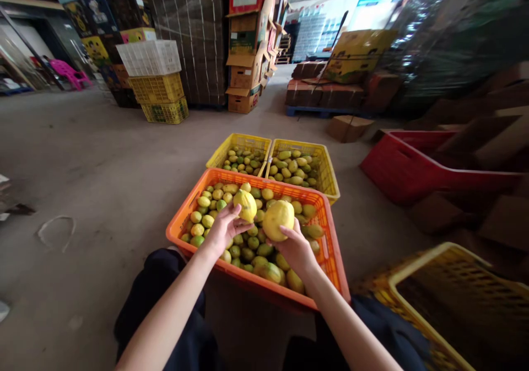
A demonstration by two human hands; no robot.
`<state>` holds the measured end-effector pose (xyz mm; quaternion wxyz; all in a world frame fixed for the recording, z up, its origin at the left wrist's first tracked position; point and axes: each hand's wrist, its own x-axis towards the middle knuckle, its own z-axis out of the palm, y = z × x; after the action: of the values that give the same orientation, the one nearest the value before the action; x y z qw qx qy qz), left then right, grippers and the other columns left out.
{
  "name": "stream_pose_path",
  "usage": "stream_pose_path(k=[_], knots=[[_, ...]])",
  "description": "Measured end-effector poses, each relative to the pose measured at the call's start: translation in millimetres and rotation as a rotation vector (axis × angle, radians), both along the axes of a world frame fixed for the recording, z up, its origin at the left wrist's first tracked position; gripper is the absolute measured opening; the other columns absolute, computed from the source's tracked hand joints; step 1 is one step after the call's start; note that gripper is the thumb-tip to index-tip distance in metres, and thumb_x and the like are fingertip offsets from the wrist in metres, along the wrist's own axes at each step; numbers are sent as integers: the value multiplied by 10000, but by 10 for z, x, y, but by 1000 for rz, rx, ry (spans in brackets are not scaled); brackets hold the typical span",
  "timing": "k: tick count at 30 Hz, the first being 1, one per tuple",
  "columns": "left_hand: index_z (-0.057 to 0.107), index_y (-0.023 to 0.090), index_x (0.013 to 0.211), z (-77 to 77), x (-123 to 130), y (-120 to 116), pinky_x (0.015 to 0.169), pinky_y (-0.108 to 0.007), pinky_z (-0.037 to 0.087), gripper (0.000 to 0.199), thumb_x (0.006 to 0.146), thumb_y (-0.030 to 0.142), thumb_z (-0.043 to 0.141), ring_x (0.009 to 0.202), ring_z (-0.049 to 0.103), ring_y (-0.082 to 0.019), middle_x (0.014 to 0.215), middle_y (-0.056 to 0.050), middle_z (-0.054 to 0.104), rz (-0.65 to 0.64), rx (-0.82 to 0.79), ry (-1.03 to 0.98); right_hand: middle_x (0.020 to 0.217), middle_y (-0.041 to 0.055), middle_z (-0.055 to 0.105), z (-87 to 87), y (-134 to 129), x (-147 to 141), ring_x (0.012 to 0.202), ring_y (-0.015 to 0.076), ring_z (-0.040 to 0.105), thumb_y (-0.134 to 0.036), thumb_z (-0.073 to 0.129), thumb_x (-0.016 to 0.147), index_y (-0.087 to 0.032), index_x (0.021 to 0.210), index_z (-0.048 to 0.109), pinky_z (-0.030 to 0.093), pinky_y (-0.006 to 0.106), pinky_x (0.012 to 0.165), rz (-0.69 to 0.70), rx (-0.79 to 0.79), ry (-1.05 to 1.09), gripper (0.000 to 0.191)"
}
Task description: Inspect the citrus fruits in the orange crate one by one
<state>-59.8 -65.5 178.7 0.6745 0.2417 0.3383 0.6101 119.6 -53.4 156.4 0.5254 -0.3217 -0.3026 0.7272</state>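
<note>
My left hand (225,229) is closed around a yellow lemon (245,205) with dark marks on its skin. In my right hand (296,247) is a larger, paler yellow lemon (278,220), gripped from below with the thumb across its front. The two fruits are held side by side, a small gap apart, above an orange plastic crate (336,261). Green and yellow lemons (270,272) fill the crate's bottom; my forearms cover part of its near side.
Two yellow crates of similar fruit, one left (212,153) and one right (330,175), stand just beyond. A yellow basket (438,310) is at my right, near a red bin (397,167) with cardboard. Stacked crates (159,88) and cardboard boxes (243,76) stand farther back.
</note>
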Motion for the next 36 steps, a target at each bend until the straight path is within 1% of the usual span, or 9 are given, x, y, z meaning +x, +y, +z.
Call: stream_pose_path(k=[4, 10, 16, 19, 22, 24, 28, 32, 36], knots=[[610, 156, 1001, 0, -34, 8, 809, -366, 568, 237, 817, 291, 677, 928, 701, -253, 977, -92, 708, -46, -113, -162, 834, 40, 708, 34, 54, 92, 700, 220, 676, -263, 714, 667, -219, 1120, 592, 488, 253, 457, 108, -30, 173, 471], [643, 98, 941, 57, -8, 4, 602, -262, 531, 256, 936, 285, 468, 743, 691, -205, 846, -124, 700, -95, -240, -247, 841, 83, 736, -29, 86, 181, 696, 226, 690, -225, 680, 695, -178, 1033, 650, 530, 262, 456, 136, -100, 301, 343], [632, 115, 868, 65, 30, 32, 460, -188, 424, 163, 893, 261, 564, 495, 524, -90, 670, -34, 618, -43, -191, -313, 746, 100, 726, -130, 100, 147, 530, 198, 637, -430, 674, 741, -162, 964, 659, 448, 233, 325, 126, -162, 308, 349], [632, 104, 863, 60, 15, 51, 427, -202, 397, 317, 940, 366, 471, 459, 471, -90, 679, -68, 624, -20, -223, -310, 815, 116, 737, -93, 109, 165, 627, 224, 682, -493, 600, 810, -158, 1028, 648, 529, 274, 412, 109, -245, 334, 403], [639, 77, 901, 55, -8, 50, 435, -204, 400, 470, 981, 421, 328, 451, 458, -90, 718, -125, 645, -57, -205, -339, 906, 96, 749, -51, 129, 196, 764, 228, 714, -407, 571, 860, -185, 1064, 637, 608, 339, 593, 67, -298, 367, 309], [638, 61, 903, 47, -15, 44, 424, -199, 383, 491, 989, 403, 296, 422, 428, -76, 717, -135, 647, -86, -196, -343, 891, 85, 751, -61, 150, 203, 753, 223, 716, -359, 570, 868, -188, 1045, 642, 613, 352, 611, 79, -288, 365, 256], [618, 108, 852, 21, -6, 52, 400, -202, 364, 398, 988, 336, 322, 399, 437, -89, 614, -52, 594, -59, -248, -324, 811, 95, 741, -163, 179, 160, 594, 205, 676, -355, 586, 834, -175, 963, 665, 516, 265, 396, 144, -191, 325, 235], [602, 139, 802, 23, 4, 57, 383, -191, 347, 371, 976, 379, 379, 392, 428, -81, 578, -13, 559, -39, -269, -345, 761, 64, 737, -184, 162, 121, 564, 189, 660, -361, 606, 785, -210, 905, 677, 510, 256, 414, 46, -190, 268, 205], [635, 125, 845, 60, 0, 32, 403, -179, 375, 376, 926, 464, 494, 430, 458, -61, 712, -53, 641, -58, -200, -337, 785, 72, 736, -66, 118, 137, 541, 192, 641, -478, 660, 754, -198, 978, 674, 445, 238, 345, 61, -144, 241, 359]])
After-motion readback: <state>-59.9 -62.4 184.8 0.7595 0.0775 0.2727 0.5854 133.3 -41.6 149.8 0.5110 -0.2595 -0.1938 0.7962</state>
